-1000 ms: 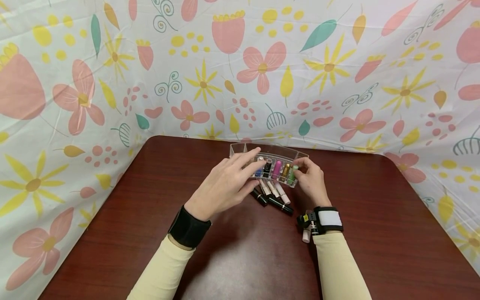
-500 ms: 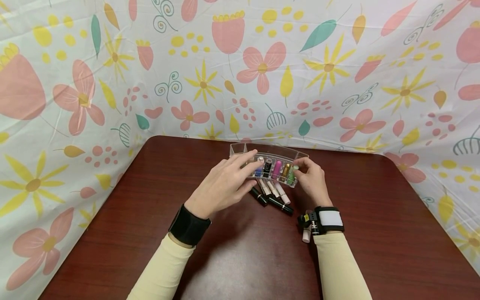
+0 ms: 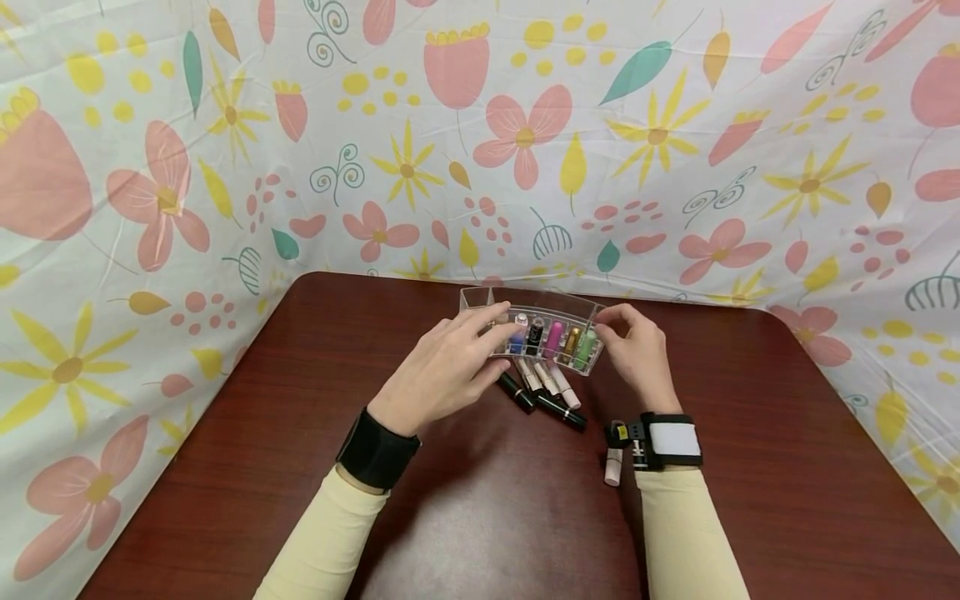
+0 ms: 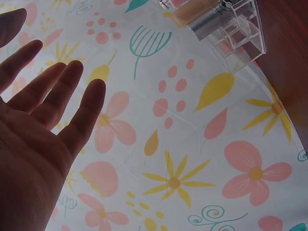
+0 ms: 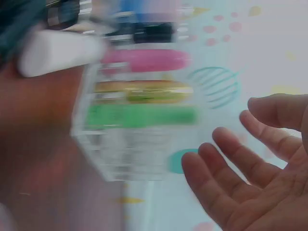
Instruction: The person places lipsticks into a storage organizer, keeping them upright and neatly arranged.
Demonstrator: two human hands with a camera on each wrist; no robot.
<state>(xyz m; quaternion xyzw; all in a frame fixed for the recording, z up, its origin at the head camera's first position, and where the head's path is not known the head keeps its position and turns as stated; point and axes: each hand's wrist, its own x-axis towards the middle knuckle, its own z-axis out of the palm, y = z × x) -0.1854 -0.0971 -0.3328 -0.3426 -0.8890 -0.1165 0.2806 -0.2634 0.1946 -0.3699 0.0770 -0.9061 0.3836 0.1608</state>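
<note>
A clear acrylic organizer (image 3: 543, 303) stands toward the back of the table. Upright in its front slots are lipsticks: green (image 3: 585, 348), gold (image 3: 572, 342), pink (image 3: 553, 339), black (image 3: 535, 337) and blue (image 3: 517, 340). Its left end is partly hidden behind my left hand (image 3: 442, 367), whose fingers reach over it, extended and apart; contact cannot be told. My right hand (image 3: 637, 350) is at the organizer's right end, beside the green lipstick. In the right wrist view, the right hand (image 5: 250, 183) has loosely bent fingers with nothing between them, and the organizer is blurred.
Just in front of the organizer lie several white tubes (image 3: 566, 387) and black tubes (image 3: 562, 412) in a loose pile. A single white tube (image 3: 613, 468) lies near my right wrist. A flowered cloth (image 3: 525, 167) hangs behind the dark wooden table (image 3: 360, 333).
My right hand has let go of the green lipstick, which stands in the rightmost filled slot, and has shifted slightly right. The left hand has barely moved.
</note>
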